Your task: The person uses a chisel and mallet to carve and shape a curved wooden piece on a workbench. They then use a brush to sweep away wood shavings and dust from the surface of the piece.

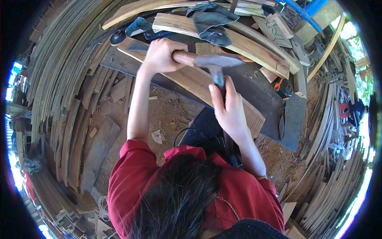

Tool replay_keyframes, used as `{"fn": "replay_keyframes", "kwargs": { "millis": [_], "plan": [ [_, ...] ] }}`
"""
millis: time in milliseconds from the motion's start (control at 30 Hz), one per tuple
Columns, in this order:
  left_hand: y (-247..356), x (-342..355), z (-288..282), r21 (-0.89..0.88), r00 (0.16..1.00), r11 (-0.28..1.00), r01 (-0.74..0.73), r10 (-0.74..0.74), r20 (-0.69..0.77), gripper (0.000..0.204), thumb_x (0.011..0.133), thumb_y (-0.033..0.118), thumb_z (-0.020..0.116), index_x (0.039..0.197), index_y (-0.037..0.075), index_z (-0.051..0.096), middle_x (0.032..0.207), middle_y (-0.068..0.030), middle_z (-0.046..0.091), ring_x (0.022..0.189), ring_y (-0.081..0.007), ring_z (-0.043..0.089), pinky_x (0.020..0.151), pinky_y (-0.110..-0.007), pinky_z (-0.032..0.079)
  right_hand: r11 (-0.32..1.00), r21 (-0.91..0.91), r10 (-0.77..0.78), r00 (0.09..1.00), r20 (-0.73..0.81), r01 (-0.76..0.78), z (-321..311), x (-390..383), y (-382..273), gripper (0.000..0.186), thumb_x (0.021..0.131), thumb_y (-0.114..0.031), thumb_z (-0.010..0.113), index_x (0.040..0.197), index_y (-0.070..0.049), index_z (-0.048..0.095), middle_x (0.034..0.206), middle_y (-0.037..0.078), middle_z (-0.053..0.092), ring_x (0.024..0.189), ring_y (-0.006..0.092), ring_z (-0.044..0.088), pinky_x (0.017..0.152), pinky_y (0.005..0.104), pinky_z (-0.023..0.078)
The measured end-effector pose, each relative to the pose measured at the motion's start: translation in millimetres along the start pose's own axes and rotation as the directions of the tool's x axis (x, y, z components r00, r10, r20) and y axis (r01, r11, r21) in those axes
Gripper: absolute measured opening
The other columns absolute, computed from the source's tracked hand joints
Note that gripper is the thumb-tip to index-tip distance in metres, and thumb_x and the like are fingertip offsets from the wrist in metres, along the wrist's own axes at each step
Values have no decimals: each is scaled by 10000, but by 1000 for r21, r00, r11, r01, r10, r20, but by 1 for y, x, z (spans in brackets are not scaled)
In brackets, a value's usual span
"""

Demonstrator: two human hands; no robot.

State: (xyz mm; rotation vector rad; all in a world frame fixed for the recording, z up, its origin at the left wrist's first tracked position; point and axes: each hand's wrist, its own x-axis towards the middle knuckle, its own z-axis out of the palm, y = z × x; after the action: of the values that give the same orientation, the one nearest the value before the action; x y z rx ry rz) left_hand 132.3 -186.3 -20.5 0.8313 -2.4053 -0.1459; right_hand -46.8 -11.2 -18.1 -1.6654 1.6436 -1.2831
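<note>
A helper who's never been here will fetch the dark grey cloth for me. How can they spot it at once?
Start at the dark worktable in front of the person. Along its far side lie long, pale boards, and the dark grey cloth is draped over them. Its limp, crumpled folds set it apart from the stiff wood around it.

My left hand [163,55] is up at eleven o'clock, fingers curled into a fist, its back uppermost. Below it my bare left forearm [138,109] runs almost straight toward twelve. My right hand [230,113] sits lower, between two and three o'clock, thumb [216,97] and forefinger [230,87] pinching, tips pointing just shy of twelve; its other fingers are hidden. My right forearm [253,153], at four, slants toward eleven.
</note>
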Motion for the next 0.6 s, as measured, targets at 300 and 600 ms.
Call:
{"fn": "replay_keyframes", "kwargs": {
  "millis": [300,600],
  "plan": [
    [-5,9,-51,-92,864,996,6,-51,-501,274,692,259,821,792,40,688,697,-70,686,662,-129,677,611,-271,537,937,177,284,953,110,-300,-67,-42,7,236,953,-251,504,942,-19,541,589,31,511,522,103,503,491,282,390],
    [115,45,22,-93,846,842,-532,534,-9,417,635,252,736,1019,141,616,735,-76,649,610,-268,634,555,-364,520,849,345,446,893,-61,-400,-114,-99,35,455,991,-435,343,1014,-22,532,527,-31,418,398,30,350,379,210,261]
  ]
}}
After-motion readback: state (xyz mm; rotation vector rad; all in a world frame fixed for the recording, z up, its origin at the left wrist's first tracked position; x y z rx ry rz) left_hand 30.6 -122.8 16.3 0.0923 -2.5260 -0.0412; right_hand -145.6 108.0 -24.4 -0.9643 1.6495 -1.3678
